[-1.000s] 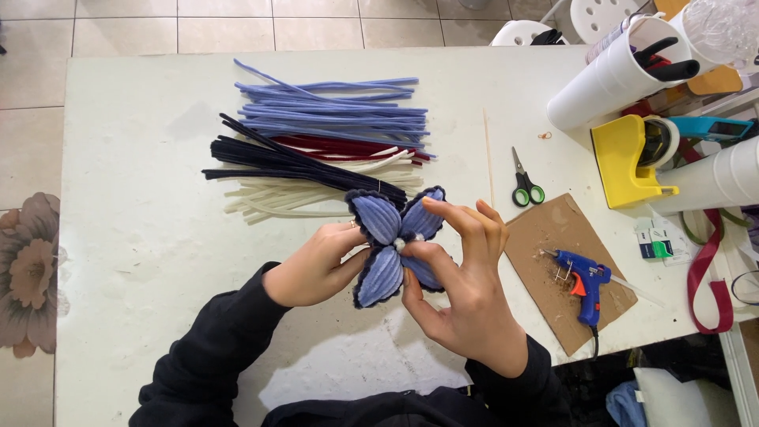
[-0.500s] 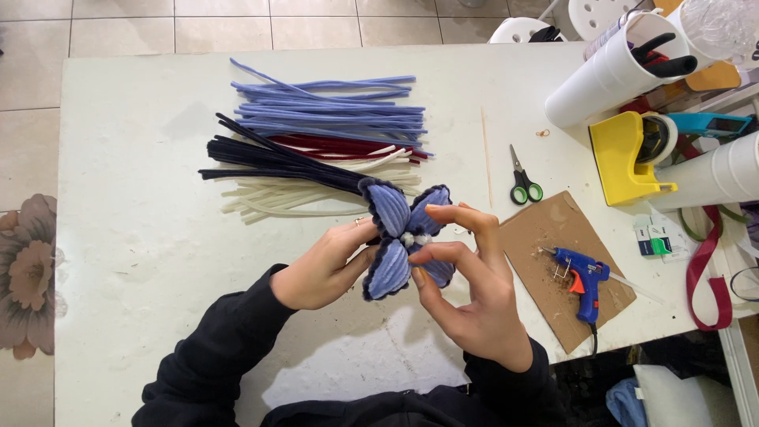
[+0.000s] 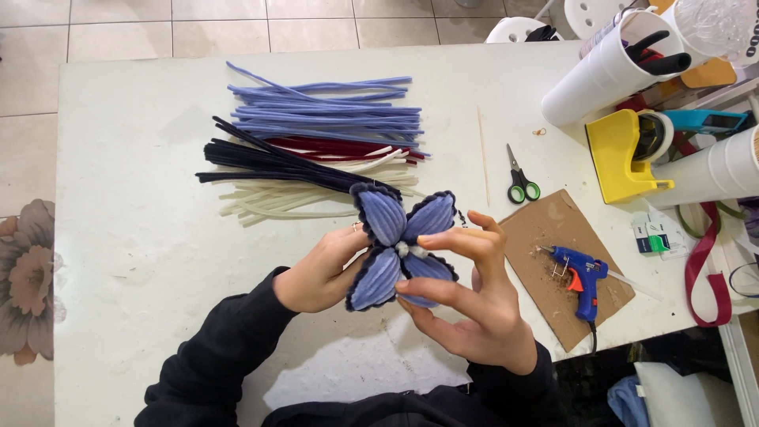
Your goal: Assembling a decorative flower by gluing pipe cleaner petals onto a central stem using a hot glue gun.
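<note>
A butterfly-shaped piece [image 3: 395,237] made of light blue fuzzy stems with dark navy edging and a pale centre is held above the white table [image 3: 142,221]. My left hand [image 3: 316,273] grips it from the left, fingers behind the lower left wing. My right hand [image 3: 466,296] holds it from the right, with fingers over the right wings. Both sleeves are black.
A pile of fuzzy stems [image 3: 316,138] in light blue, navy, dark red and cream lies behind the hands. To the right are green-handled scissors [image 3: 518,182], a thin wooden stick [image 3: 482,154], a blue glue gun [image 3: 581,277] on cardboard [image 3: 553,229], a yellow tape dispenser [image 3: 624,154] and white cups [image 3: 601,71].
Both hands shifted the butterfly piece slightly and turned it a little; the right fingers moved further across its right wings.
</note>
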